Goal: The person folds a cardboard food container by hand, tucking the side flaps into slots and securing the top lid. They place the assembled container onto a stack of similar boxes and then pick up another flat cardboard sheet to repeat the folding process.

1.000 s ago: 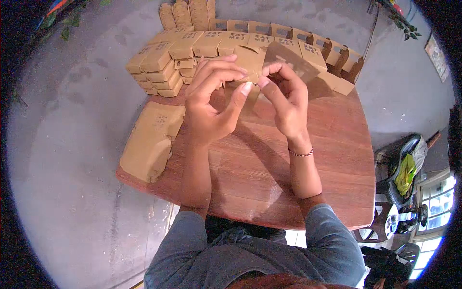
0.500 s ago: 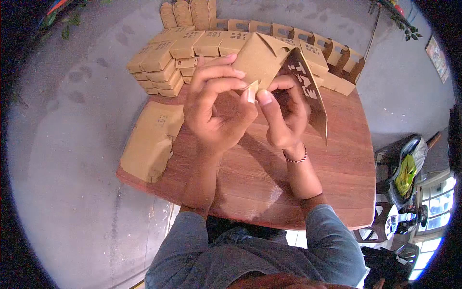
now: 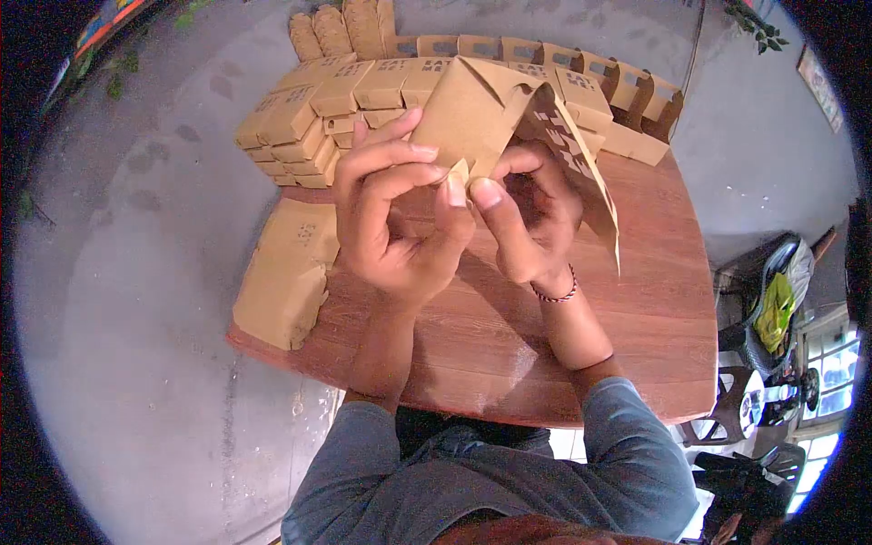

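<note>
A partly folded brown cardboard box is held up above the table, its printed lid panel hanging open on the right with dark lettering. My left hand pinches a small corner flap of it between thumb and fingers. At the same corner my right hand, with a braided bracelet at the wrist, grips the box's edge between thumb and index finger. The two thumbs are close together at the flap. Part of the box's underside is hidden behind the fingers.
Stacked boxes marked "EAT ME!" stand at the back left of the wooden table. A row of boxes with cut-out windows curves along the back right. Flat cardboard blanks lie at the left edge. Chairs stand at the right.
Both hands and the box have shifted slightly left in view. The lid panel is tilted a little differently, and the pinch at the corner flap stays the same.
</note>
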`<state>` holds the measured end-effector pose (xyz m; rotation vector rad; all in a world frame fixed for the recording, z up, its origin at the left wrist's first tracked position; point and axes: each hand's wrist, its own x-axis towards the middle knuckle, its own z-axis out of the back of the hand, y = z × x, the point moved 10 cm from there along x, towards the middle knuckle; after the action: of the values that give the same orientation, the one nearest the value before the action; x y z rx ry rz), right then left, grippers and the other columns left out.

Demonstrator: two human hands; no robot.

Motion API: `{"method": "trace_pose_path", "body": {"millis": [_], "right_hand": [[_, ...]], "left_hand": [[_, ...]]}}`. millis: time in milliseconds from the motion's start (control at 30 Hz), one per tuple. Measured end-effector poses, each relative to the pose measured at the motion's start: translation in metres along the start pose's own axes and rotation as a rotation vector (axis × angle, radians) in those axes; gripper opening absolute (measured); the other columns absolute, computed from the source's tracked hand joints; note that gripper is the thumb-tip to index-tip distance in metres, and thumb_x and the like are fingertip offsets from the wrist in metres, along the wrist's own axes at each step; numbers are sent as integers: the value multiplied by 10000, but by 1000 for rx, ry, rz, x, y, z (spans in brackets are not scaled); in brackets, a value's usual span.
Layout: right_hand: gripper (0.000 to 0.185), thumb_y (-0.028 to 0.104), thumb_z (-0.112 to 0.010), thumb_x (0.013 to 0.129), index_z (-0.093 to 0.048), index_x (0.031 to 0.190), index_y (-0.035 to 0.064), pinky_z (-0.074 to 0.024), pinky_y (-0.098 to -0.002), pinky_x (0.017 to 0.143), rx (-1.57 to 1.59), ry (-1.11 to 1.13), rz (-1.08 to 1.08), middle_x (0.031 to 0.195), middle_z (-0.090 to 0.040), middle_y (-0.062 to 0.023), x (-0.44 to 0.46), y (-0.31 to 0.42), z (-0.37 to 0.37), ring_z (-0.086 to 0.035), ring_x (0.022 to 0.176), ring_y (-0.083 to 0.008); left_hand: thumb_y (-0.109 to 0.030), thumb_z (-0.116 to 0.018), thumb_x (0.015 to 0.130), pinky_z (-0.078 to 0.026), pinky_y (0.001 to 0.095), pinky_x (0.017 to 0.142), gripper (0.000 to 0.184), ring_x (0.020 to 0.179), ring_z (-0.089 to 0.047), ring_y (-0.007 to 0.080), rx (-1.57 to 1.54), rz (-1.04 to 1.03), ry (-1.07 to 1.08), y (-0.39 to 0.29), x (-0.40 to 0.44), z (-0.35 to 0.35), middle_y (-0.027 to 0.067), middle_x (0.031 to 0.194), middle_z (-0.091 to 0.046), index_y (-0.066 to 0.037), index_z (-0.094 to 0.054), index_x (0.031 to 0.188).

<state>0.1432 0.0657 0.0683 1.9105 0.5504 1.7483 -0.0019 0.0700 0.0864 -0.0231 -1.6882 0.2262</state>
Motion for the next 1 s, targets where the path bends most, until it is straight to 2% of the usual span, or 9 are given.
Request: {"method": "trace_pose_path", "body": {"millis": [200,333,400,500,533,733,800,867,1000], "right_hand": [[110,56,-626,870,-570,948,2,-445,-236,751,-20,-87,-7,926,-611,-49,-2,2,4,-543,827,-91],[117,56,-640,860,-575,942,4,-447,-239,758,-150,-21,8,941,-614,-53,0,2,7,-547,837,-92],[165,60,-688,825,-632,969,4,-503,-299,799,-14,-79,-5,895,-648,-89,-1,-1,12,-621,887,-179],[252,31,-667,833,-550,1054,-1,-477,-268,814,12,-155,-116,983,-624,-78,-3,-4,15,-598,916,-135],[340,11,-657,833,-524,1145,-14,-494,-296,854,-301,-119,47,1018,-633,-99,0,2,15,-619,986,-177],[334,20,-642,855,-545,1169,-40,-500,-319,873,170,-152,-127,1073,-644,-119,-1,-20,15,-621,1028,-202],[303,56,-660,867,-563,1139,-38,-498,-308,867,-317,-27,41,1073,-650,-120,0,-11,10,-618,1023,-192],[301,71,-675,871,-569,1134,-28,-499,-292,838,-343,-39,-6,1054,-652,-113,-5,-11,10,-613,989,-173],[257,40,-667,876,-575,1108,-20,-501,-279,782,-573,10,63,1013,-647,-88,-5,-6,5,-602,928,-149]], "left_hand": [[-28,-719,697,-406,513,1016,213,1088,-620,324,22,-11,-11,-4,-1,0,58,997,-600,-70,-627,885],[2,-731,710,-452,462,988,217,1076,-614,325,-65,-18,40,-1,7,-3,71,1013,-601,-56,-671,910],[10,-739,714,-459,450,984,216,1077,-610,323,-95,-45,87,-3,9,-3,78,1017,-601,-53,-685,913],[18,-755,712,-462,461,981,188,1073,-598,307,-117,-3,126,2,9,-5,96,1001,-592,-49,-705,880],[22,-762,708,-462,466,980,186,1050,-594,297,-147,0,96,2,8,-3,99,980,-585,-52,-712,871],[33,-768,715,-445,427,968,181,1030,-549,250,-187,115,84,12,7,0,96,994,-538,-55,-736,870],[31,-767,719,-436,405,963,183,1044,-536,240,-250,167,75,19,7,4,94,1018,-525,-55,-738,877],[33,-764,722,-409,370,963,181,1086,-509,232,-348,253,147,26,6,0,100,1077,-493,-53,-740,880],[21,-765,722,-394,367,974,172,1091,-504,234,-368,264,177,29,7,1,106,1100,-477,-53,-739,875]]}}
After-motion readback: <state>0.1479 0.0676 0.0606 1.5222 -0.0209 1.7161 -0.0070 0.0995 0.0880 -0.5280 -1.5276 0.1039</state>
